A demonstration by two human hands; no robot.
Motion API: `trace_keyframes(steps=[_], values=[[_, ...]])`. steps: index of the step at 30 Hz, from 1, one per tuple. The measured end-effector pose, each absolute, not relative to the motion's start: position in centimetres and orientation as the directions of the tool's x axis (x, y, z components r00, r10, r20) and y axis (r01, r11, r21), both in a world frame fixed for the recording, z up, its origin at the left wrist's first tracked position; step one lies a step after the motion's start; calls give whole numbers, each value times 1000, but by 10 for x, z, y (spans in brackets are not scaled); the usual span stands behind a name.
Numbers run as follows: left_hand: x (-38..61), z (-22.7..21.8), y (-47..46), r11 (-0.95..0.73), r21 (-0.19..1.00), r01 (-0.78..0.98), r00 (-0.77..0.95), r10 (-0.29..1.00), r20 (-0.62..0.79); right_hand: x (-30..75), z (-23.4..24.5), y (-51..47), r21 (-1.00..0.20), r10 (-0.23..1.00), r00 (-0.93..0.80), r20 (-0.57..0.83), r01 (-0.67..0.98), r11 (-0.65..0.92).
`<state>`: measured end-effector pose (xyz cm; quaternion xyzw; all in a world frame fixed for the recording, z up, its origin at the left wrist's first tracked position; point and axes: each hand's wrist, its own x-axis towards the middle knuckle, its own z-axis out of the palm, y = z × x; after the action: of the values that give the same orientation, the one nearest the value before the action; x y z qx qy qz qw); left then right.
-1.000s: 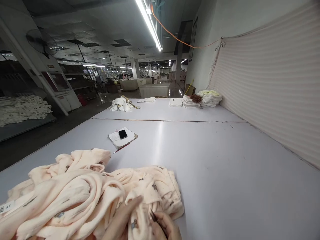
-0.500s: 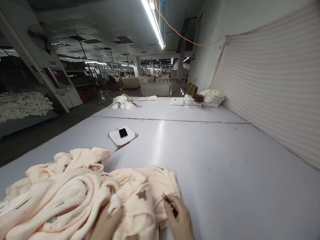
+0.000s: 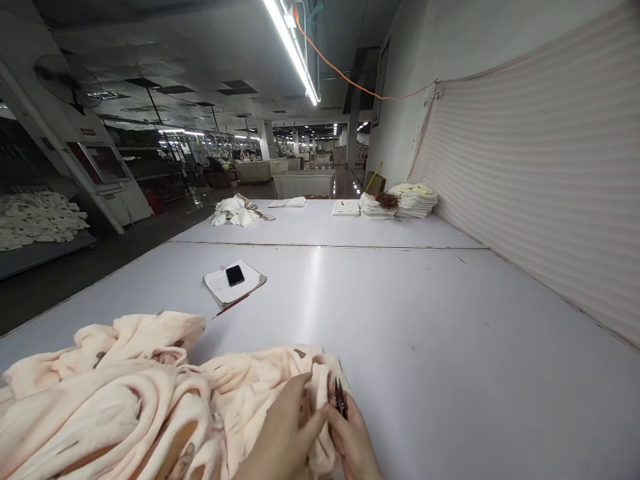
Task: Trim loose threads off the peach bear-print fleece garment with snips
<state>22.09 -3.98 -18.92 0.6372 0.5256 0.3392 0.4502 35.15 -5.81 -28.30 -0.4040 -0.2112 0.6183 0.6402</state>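
At six o'clock, the left hand (image 3: 283, 433) is pinching the cloth (image 3: 150, 400) while the right hand (image 3: 353, 443), gripping snips (image 3: 340, 399), should be cutting close.

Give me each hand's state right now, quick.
Left hand: pinching the peach fabric at its edge.
Right hand: closed on small thread snips, blades pointing up.
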Motion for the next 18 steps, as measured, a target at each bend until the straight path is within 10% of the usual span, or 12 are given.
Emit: trace_keyframes(steps=[5,10,18], values=[[239,-217,-5,32,856,515,305,927,-219,344,-292,-57,-856,944,236,-231,-511,-82],[232,-227,-19,3,883,469,287,945,-155,358,-270,-53,-995,920,379,-103,-26,-101],[229,-207,-18,95,926,366,322,920,-222,359,-254,-54,-924,890,431,150,382,-30]])
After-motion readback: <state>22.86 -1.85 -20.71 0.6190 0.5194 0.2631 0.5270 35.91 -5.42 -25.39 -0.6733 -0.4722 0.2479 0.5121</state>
